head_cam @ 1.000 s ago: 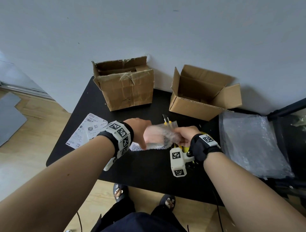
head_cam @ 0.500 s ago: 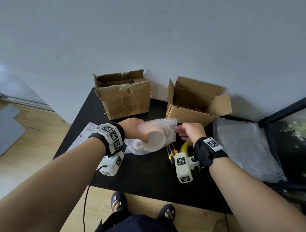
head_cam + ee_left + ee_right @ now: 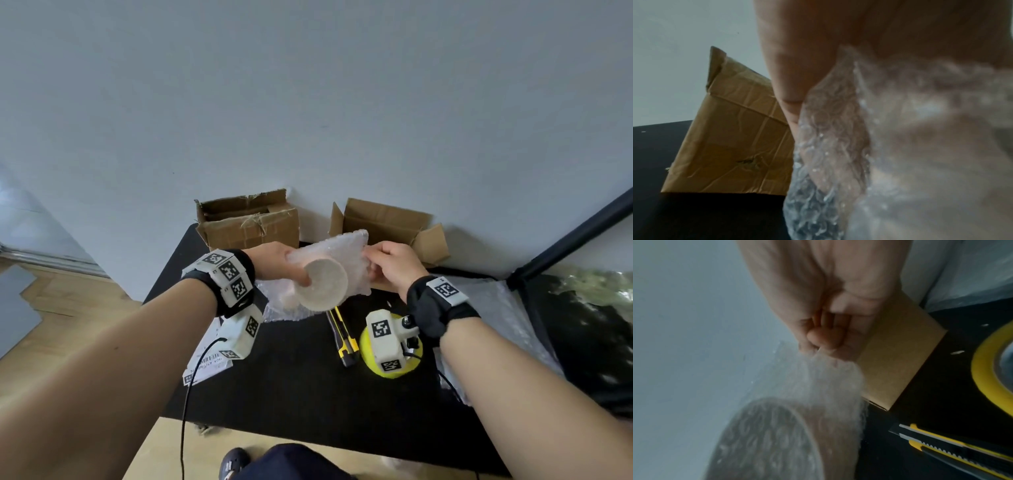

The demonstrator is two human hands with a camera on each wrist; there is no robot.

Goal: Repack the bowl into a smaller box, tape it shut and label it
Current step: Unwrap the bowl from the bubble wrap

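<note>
A pale bowl (image 3: 322, 286) is held above the black table (image 3: 301, 387), its base towards me, with bubble wrap (image 3: 337, 253) draped over its far side. My left hand (image 3: 282, 265) grips the bowl by its rim and the wrap, thumb on the base. My right hand (image 3: 394, 265) pinches the wrap's right edge (image 3: 830, 369) between thumb and fingers. The bowl (image 3: 764, 441) shows through the wrap in the right wrist view. A worn box (image 3: 248, 221) stands at the back left, and an open box (image 3: 390, 228) at the back right.
A yellow tape roll (image 3: 390, 356) and a yellow-black utility knife (image 3: 342, 337) lie under my right wrist. Printed labels (image 3: 209, 363) lie at the table's left edge. More bubble wrap (image 3: 503, 318) covers the right side. A wall rises just behind the boxes.
Both hands have lifted the wrapped bowl off the table and turned its base towards me. The right hand has drawn the wrap's edge out to the right.
</note>
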